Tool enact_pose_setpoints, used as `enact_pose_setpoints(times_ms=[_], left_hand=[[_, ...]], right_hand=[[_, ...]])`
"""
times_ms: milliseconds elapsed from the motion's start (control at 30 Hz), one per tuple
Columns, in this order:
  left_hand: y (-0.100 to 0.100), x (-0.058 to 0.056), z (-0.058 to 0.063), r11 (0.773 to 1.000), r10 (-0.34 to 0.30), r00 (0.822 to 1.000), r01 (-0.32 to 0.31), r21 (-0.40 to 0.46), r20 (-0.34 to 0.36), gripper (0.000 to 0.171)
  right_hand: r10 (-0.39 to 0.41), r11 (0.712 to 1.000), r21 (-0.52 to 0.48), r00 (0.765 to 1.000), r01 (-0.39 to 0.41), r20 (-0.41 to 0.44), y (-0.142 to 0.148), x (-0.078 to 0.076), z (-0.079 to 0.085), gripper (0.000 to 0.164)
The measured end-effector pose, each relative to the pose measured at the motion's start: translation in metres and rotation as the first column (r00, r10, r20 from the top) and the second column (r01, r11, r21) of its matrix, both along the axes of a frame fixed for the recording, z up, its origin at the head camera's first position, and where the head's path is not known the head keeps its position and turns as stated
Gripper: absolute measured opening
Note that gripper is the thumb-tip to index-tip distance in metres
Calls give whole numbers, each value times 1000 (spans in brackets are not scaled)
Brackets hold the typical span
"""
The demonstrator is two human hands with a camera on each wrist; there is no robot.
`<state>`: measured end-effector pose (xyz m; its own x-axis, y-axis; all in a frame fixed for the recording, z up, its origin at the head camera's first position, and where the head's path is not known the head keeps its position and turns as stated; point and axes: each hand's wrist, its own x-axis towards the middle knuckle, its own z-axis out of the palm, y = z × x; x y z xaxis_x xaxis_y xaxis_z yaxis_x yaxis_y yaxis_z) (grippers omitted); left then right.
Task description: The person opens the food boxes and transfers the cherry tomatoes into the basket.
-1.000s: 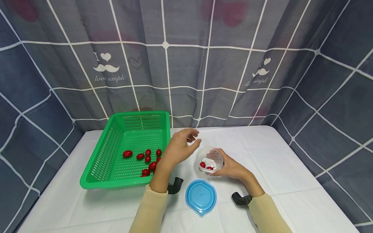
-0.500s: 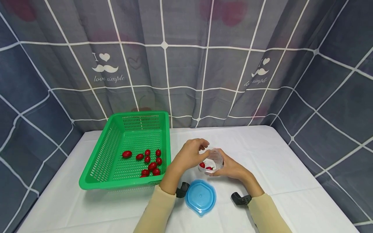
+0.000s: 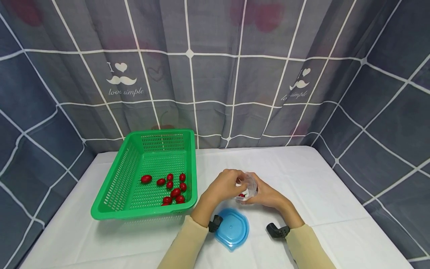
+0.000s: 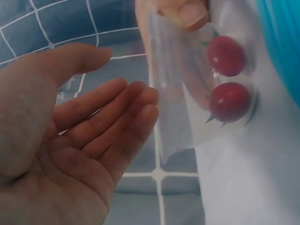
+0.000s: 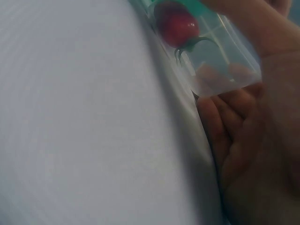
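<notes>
A clear plastic cup [image 3: 250, 186] stands on the white table, with two cherry tomatoes [image 4: 227, 56] at its bottom in the left wrist view. My right hand [image 3: 267, 192] grips the cup from its right side, thumb in front and fingers behind. At the cup's mouth is my left hand [image 3: 224, 186], its fingertips over the opening. In the left wrist view its fingers are loosely bent, thumb apart, with nothing between them. Several more cherry tomatoes [image 3: 175, 192] lie in the green basket [image 3: 111, 203] to the left.
A blue lid [image 3: 232, 228] lies on the white table [image 3: 302, 175] in front of the cup, partly beside my left wrist. Grey checked curtain [image 3: 215, 82] hangs behind and on both sides of the table.
My left hand has moved right and slightly nearer, from beside the basket to the cup's mouth, now covering part of it. The right hand and cup have stayed in place.
</notes>
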<state>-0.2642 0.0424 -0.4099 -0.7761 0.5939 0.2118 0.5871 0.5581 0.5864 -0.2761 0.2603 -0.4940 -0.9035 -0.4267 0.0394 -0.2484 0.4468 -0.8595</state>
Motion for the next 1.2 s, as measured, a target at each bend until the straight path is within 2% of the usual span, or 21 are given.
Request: enact_pose_setpoints(times_ms=[233,400,600,833,1033,1200], left_hand=[[5,0,-9,999,-26,1000,25,-34,-2,23],[9,0,-13,994,-1,1000,1,-109,-8,19],[11,3,-16,991,30,999,-28,-130,13,20],[15,4,-19,987,-4,999,-4,-160,-50,7],[18,5,-20,984,-6,998,-5,-178,-62,27],[22,7,-21,980,-5,996,-12,-198,-85,29]], right_hand=[[11,1000,-5,1000,-11,-1,1,0,0,92],[-4,1000,17,1000,4,-14,1,1,-1,90],[-6,1000,20,1000,7,-14,-1,2,1,90],[-1,1000,19,1000,2,-14,0,3,2,92],[2,1000,11,1000,-2,-12,0,2,1,93],[3,1000,2,1000,-3,-5,0,1,0,93]])
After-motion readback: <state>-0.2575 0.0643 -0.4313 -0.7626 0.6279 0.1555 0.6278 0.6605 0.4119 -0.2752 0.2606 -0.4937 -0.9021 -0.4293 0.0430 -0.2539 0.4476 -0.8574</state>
